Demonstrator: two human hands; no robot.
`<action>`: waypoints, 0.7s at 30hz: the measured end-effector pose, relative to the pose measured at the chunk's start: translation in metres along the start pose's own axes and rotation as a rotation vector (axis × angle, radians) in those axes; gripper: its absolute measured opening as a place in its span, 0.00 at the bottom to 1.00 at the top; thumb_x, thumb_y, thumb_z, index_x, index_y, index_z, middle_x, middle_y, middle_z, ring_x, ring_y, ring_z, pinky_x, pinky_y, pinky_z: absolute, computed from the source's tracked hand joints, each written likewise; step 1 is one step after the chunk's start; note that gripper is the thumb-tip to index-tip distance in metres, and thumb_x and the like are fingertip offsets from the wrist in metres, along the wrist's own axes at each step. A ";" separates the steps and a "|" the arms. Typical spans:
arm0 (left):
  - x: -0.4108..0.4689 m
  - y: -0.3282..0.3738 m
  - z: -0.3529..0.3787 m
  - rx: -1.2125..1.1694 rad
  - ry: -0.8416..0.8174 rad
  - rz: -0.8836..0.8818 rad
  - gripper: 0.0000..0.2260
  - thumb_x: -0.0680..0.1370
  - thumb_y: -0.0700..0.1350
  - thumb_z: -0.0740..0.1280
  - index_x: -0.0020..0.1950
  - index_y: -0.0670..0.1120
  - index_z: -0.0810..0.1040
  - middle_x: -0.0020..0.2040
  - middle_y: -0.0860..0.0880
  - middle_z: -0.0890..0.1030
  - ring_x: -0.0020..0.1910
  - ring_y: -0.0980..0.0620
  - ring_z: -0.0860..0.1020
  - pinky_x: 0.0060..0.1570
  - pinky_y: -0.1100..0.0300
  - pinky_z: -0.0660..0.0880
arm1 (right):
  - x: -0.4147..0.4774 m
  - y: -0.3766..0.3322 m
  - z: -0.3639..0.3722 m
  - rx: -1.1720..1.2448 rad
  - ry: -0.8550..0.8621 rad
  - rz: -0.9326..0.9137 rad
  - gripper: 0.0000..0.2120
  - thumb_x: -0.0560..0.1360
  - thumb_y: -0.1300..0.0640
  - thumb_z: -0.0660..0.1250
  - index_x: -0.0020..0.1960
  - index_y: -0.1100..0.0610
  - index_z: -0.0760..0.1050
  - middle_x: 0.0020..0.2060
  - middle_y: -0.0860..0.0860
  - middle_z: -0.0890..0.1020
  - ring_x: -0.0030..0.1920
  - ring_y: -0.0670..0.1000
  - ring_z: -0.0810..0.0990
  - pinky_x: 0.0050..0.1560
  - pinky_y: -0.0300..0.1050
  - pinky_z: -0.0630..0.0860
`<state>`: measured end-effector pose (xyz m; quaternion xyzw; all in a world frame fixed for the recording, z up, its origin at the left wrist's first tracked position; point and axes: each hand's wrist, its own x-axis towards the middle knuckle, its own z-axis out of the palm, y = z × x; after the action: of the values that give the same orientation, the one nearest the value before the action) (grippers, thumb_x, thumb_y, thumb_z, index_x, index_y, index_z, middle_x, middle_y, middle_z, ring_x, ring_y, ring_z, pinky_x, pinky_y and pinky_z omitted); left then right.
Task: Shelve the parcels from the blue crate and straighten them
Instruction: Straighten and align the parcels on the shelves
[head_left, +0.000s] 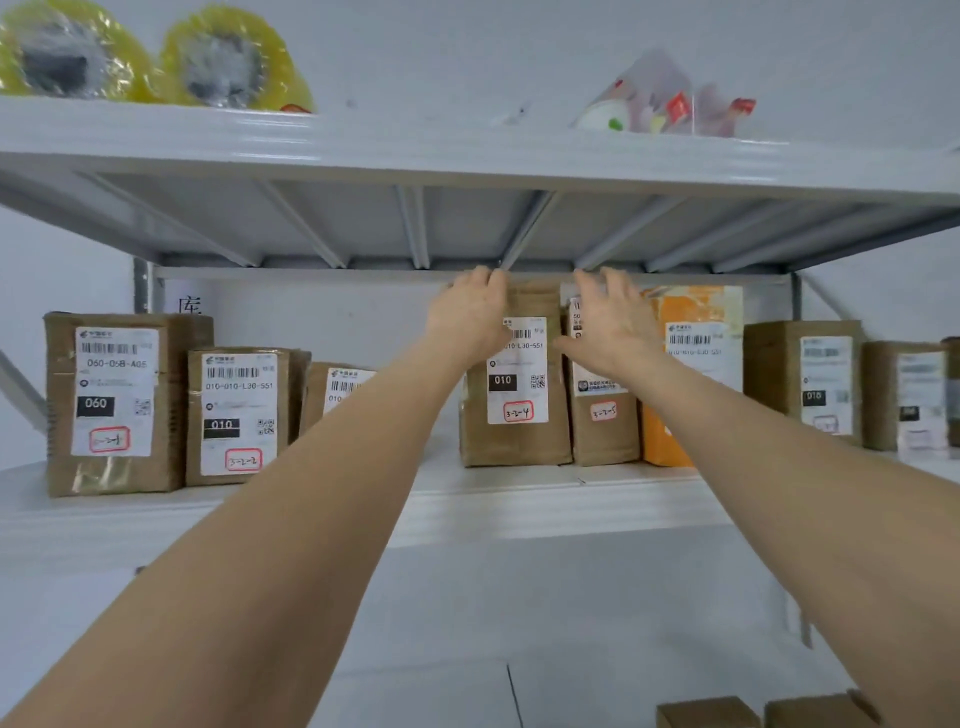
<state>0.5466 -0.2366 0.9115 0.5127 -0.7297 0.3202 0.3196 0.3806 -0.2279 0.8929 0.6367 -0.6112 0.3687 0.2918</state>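
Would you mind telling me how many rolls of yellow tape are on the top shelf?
2. One roll sits at the far left of the top shelf, the other just right of it. More may lie beyond the left edge.

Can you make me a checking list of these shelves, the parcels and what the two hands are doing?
Surface: white metal shelf, parcels standing in a row.
Job's things: brown parcel 3-2-4, parcel 3-2-5 and orange parcel side by side; parcel 3-2-2 further left; blue crate not in view.
Clutter: two yellow tape rolls and a plastic packet on the upper shelf.
Hands: left hand fingers curl over parcel 3-2-4's top; right hand fingers spread at parcel 3-2-5's top.
Cables: nothing seen.
Surroundings: white wall; two cardboard boxes low right.
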 end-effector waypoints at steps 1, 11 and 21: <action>0.007 0.003 0.001 0.014 0.000 0.005 0.30 0.75 0.48 0.68 0.73 0.43 0.60 0.69 0.44 0.67 0.70 0.44 0.65 0.66 0.51 0.64 | 0.005 0.005 0.001 -0.003 -0.006 0.002 0.42 0.71 0.41 0.70 0.77 0.52 0.53 0.76 0.58 0.55 0.76 0.59 0.53 0.72 0.55 0.57; 0.054 0.031 0.018 0.062 0.009 0.015 0.30 0.77 0.56 0.62 0.74 0.44 0.60 0.72 0.45 0.67 0.72 0.45 0.63 0.71 0.43 0.57 | 0.038 0.017 0.001 -0.027 -0.118 -0.014 0.36 0.75 0.35 0.61 0.77 0.49 0.56 0.77 0.56 0.51 0.78 0.57 0.43 0.72 0.59 0.59; 0.062 0.045 0.028 0.063 -0.147 -0.103 0.24 0.78 0.58 0.55 0.72 0.50 0.65 0.70 0.46 0.67 0.69 0.42 0.64 0.64 0.38 0.61 | 0.042 0.020 0.013 0.014 -0.170 -0.033 0.22 0.76 0.43 0.64 0.68 0.48 0.69 0.65 0.56 0.71 0.67 0.61 0.68 0.62 0.53 0.68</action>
<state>0.4827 -0.2803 0.9381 0.5815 -0.7135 0.2876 0.2647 0.3618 -0.2642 0.9191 0.6778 -0.6204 0.3128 0.2405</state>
